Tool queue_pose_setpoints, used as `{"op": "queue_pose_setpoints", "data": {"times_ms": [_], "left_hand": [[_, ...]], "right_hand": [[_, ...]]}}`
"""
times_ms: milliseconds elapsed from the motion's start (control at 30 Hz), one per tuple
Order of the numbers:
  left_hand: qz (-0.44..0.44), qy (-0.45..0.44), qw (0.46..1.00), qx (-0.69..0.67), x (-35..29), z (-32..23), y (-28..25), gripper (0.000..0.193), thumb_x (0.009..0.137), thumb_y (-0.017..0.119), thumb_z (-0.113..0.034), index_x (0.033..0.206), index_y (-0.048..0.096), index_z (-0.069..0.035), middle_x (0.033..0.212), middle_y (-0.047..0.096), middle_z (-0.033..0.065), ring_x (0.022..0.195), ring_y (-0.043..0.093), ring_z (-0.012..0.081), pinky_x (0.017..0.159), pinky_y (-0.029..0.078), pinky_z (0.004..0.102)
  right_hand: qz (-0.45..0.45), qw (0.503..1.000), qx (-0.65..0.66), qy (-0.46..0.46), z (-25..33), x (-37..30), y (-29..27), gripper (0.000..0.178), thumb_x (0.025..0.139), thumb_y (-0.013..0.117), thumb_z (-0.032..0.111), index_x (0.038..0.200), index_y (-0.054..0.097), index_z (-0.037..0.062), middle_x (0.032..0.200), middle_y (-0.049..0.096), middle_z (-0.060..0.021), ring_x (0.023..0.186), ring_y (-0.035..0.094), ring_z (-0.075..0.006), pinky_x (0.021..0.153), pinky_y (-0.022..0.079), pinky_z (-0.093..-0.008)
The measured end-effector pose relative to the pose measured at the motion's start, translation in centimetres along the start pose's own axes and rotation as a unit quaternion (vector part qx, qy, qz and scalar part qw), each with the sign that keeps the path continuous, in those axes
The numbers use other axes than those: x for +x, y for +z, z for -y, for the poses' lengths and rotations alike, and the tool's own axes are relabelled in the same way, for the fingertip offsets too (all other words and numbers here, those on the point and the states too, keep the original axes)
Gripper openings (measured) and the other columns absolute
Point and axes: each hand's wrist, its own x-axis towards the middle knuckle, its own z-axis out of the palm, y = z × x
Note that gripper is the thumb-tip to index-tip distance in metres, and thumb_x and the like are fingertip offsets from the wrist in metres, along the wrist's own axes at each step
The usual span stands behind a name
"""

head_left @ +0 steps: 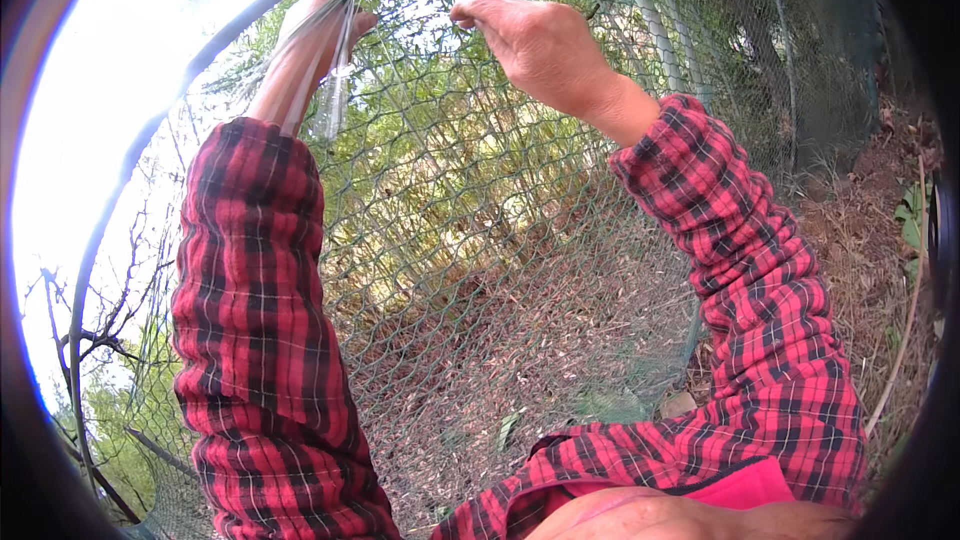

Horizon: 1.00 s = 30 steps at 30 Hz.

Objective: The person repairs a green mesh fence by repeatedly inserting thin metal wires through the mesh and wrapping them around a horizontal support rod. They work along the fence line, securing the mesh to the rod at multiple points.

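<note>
Both my arms are raised in front of a green mesh net [450, 190]. My left hand [312, 30] is up beside a long pole [215, 45] and looks closed around a bundle of thin, clear plastic strips [338, 90]. The strips drape over the hand and dangle along the wrist; the fingertips are partly hidden. To its right, at about the same height, my right hand [545, 45] is closed in a pinch near the upper part of the net. Whatever lies between those fingertips is too small to make out.
Behind the net grow green shrubs [400, 130], above a slope of dry leaves [490, 350]. Pale poles [645, 0] and more netting stand at upper right. Dry grass and a thin stalk [905, 340] lie along the right side. Bare branches [100, 340] show at left.
</note>
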Motion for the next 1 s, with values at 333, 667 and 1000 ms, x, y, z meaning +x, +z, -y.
{"op": "queue_pose_setpoints", "data": {"times_ms": [333,667,1000], "left_hand": [[-0.246,0.013,0.969,-0.031,-2.0,-0.2,-7.3,0.025,0.082,0.060,-0.033,0.095,0.066,-0.012,0.081,0.064,0.0132,0.075,0.062,0.0296,0.071,0.046,0.0398],[-0.206,0.012,0.978,0.013,0.0,1.6,-11.0,0.022,0.076,0.065,-0.030,0.082,0.067,-0.009,0.071,0.063,0.0103,0.064,0.060,0.0231,0.060,0.046,0.0359],[-0.118,-0.014,0.980,-0.157,0.1,2.7,-13.9,0.020,0.074,0.063,-0.018,0.084,0.069,-0.002,0.059,0.054,0.0037,0.050,0.048,0.0118,0.048,0.037,0.0288]], "right_hand": [[-0.088,0.995,0.023,-0.050,3.7,4.3,1.5,0.023,0.077,0.053,0.002,0.098,0.060,0.0079,0.082,0.065,-0.0087,0.067,0.064,-0.0219,0.055,0.052,-0.0321],[0.079,0.705,0.602,0.367,6.6,12.0,2.4,0.019,0.084,0.046,0.001,0.099,0.055,-0.0065,0.075,0.057,-0.0116,0.058,0.053,-0.0142,0.045,0.041,-0.0249],[-0.031,0.529,0.776,0.342,6.5,11.3,5.3,0.012,0.084,0.051,0.000,0.092,0.046,0.0078,0.071,0.052,-0.0001,0.054,0.050,-0.0062,0.045,0.040,-0.0207]]}}
